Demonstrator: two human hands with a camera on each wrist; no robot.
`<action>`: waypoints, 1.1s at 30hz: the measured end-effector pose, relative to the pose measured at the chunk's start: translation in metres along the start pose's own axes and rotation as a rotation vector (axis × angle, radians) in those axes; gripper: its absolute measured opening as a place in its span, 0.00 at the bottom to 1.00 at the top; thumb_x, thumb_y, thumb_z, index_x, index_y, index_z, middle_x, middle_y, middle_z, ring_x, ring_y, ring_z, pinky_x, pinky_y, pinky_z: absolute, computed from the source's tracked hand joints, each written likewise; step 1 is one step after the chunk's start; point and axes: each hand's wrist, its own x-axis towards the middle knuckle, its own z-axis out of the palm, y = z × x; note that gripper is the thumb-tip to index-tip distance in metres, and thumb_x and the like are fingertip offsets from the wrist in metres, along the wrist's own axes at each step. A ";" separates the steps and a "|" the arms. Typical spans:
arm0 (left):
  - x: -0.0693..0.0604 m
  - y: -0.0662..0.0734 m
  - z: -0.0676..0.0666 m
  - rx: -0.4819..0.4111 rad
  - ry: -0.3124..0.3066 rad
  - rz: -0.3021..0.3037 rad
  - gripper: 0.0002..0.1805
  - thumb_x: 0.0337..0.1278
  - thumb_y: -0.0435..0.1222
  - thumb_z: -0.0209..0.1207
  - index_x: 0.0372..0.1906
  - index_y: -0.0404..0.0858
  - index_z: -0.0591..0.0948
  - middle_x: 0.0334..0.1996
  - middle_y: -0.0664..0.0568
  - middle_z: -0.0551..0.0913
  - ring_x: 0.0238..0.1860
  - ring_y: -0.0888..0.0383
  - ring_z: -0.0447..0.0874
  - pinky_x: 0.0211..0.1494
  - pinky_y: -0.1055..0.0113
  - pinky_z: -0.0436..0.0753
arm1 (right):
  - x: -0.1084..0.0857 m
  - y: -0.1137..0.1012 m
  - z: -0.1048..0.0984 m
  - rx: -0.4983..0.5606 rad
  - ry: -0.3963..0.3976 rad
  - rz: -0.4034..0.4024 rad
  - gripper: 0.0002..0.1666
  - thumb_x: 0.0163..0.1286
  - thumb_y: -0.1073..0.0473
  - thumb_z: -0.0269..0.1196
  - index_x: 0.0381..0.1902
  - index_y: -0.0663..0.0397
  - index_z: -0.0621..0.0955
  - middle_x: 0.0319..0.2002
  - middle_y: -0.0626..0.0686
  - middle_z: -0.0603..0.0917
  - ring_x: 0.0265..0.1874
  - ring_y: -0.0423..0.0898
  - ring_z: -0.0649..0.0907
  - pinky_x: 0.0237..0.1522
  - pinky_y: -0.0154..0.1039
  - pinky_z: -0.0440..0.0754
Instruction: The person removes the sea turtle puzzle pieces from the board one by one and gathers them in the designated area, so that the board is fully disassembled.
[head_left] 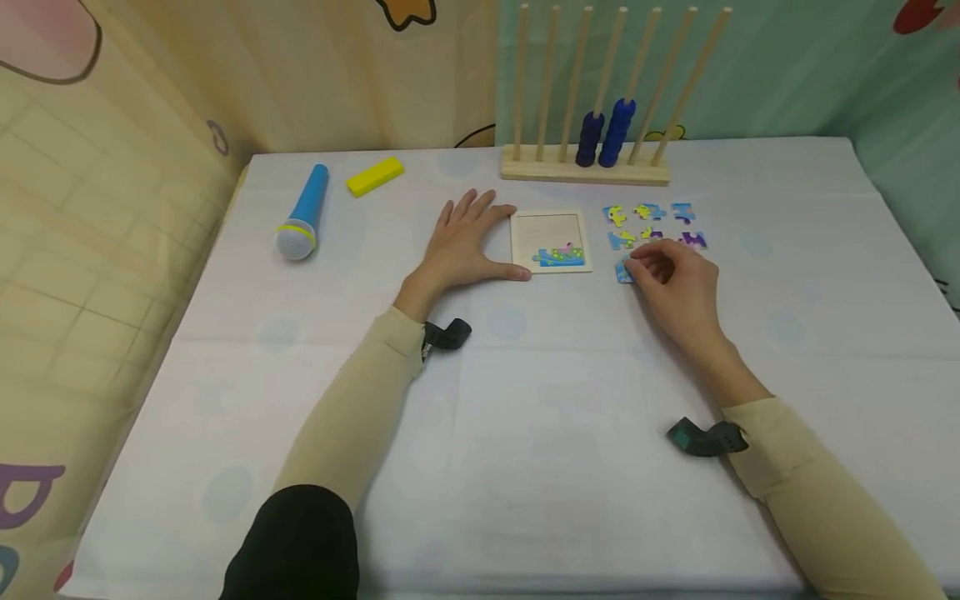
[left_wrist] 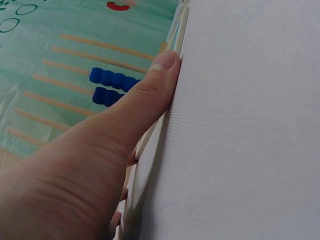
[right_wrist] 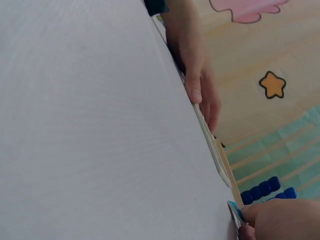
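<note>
A wooden puzzle tray (head_left: 543,231) lies on the table, with joined blue, green and pink pieces (head_left: 561,257) along its lower right. My left hand (head_left: 461,246) is spread at the tray's left side, thumb at the lower corner and index fingertip at the upper one. In the left wrist view, the thumb (left_wrist: 145,90) rests along the tray's edge. Right of the tray, my right hand (head_left: 678,287) pinches a blue puzzle piece (head_left: 622,272) between thumb and finger. That piece (right_wrist: 235,212) appears tilted up at one edge in the right wrist view. Several loose puzzle pieces (head_left: 683,212) lie just beyond this hand.
Behind the tray stands a wooden peg rack (head_left: 585,171) with dark blue beads (head_left: 617,133) on two of its rods. A blue toy microphone (head_left: 309,204) and a yellow block (head_left: 375,177) lie at the back left. White cloth (head_left: 525,433) covers the table.
</note>
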 end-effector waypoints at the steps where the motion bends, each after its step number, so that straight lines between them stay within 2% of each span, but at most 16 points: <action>1: 0.000 0.000 0.000 0.003 -0.001 0.000 0.60 0.42 0.74 0.71 0.82 0.59 0.63 0.87 0.53 0.47 0.88 0.50 0.32 0.87 0.48 0.30 | 0.000 0.000 0.000 -0.003 0.005 -0.008 0.10 0.74 0.61 0.68 0.45 0.63 0.87 0.34 0.59 0.87 0.29 0.38 0.75 0.34 0.22 0.69; 8: -0.002 -0.002 -0.004 0.009 0.004 -0.004 0.60 0.43 0.74 0.70 0.82 0.58 0.63 0.87 0.52 0.48 0.88 0.49 0.33 0.87 0.47 0.31 | 0.002 -0.008 0.005 0.024 0.037 -0.052 0.09 0.74 0.64 0.67 0.45 0.66 0.87 0.34 0.59 0.85 0.31 0.43 0.77 0.34 0.22 0.68; 16: -0.004 -0.006 -0.004 0.002 0.019 -0.005 0.60 0.42 0.73 0.71 0.82 0.58 0.63 0.87 0.52 0.48 0.88 0.49 0.34 0.87 0.48 0.31 | 0.011 -0.018 0.025 0.060 -0.004 -0.109 0.09 0.74 0.64 0.66 0.46 0.66 0.86 0.36 0.59 0.85 0.33 0.46 0.80 0.36 0.24 0.71; 23: -0.004 -0.007 -0.001 0.010 0.028 -0.003 0.60 0.42 0.74 0.71 0.82 0.59 0.64 0.87 0.52 0.49 0.88 0.48 0.35 0.87 0.47 0.32 | 0.025 -0.039 0.048 0.115 -0.048 -0.169 0.11 0.73 0.61 0.69 0.48 0.63 0.87 0.38 0.59 0.86 0.38 0.52 0.84 0.43 0.38 0.78; 26: -0.004 -0.006 -0.001 0.010 0.032 0.003 0.59 0.42 0.74 0.70 0.81 0.59 0.64 0.87 0.51 0.50 0.88 0.48 0.36 0.87 0.47 0.33 | 0.031 -0.046 0.056 0.138 -0.083 -0.187 0.13 0.72 0.60 0.70 0.49 0.63 0.87 0.41 0.60 0.86 0.40 0.54 0.84 0.45 0.43 0.79; 33: -0.002 -0.003 0.000 0.016 0.022 0.020 0.60 0.42 0.75 0.69 0.82 0.59 0.63 0.87 0.52 0.49 0.88 0.49 0.35 0.87 0.47 0.33 | 0.032 -0.049 0.065 0.116 -0.176 -0.162 0.16 0.72 0.55 0.72 0.51 0.60 0.87 0.46 0.61 0.83 0.46 0.56 0.81 0.50 0.47 0.77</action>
